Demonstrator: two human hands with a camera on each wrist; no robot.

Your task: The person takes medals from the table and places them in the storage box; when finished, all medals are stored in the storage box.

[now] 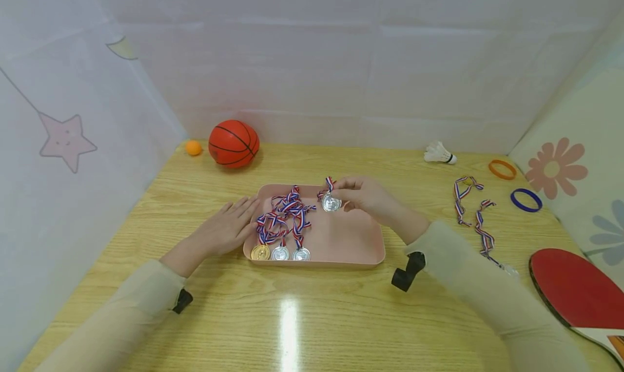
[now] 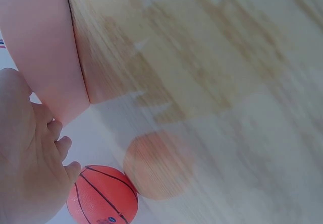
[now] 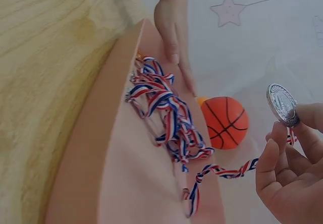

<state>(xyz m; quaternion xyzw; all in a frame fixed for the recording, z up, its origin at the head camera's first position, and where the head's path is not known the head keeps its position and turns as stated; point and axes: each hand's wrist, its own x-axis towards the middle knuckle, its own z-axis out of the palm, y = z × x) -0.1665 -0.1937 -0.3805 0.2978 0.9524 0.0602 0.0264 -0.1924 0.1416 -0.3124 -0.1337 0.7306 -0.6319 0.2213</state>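
My right hand [image 1: 368,198] pinches a silver medal [image 1: 331,202] between thumb and fingers, above the pink tray [image 1: 341,262]. The medal's striped ribbon [image 3: 227,172] trails down toward the tray in the right wrist view. With its fingers straight, my left hand [image 1: 226,228] rests at the tray's left rim. In the tray's left part lie a gold medal [image 1: 260,252], a silver medal [image 1: 280,253] and another silver medal [image 1: 301,254], side by side along the near wall. Their red, white and blue ribbons [image 1: 287,215] are bunched behind them.
A small basketball [image 1: 234,144] and an orange ball [image 1: 193,148] stand at the back left. On the right are a shuttlecock [image 1: 439,153], an orange wristband [image 1: 502,169], a blue wristband [image 1: 526,200], two ribboned medals [image 1: 483,234] and a red table tennis paddle [image 1: 580,288].
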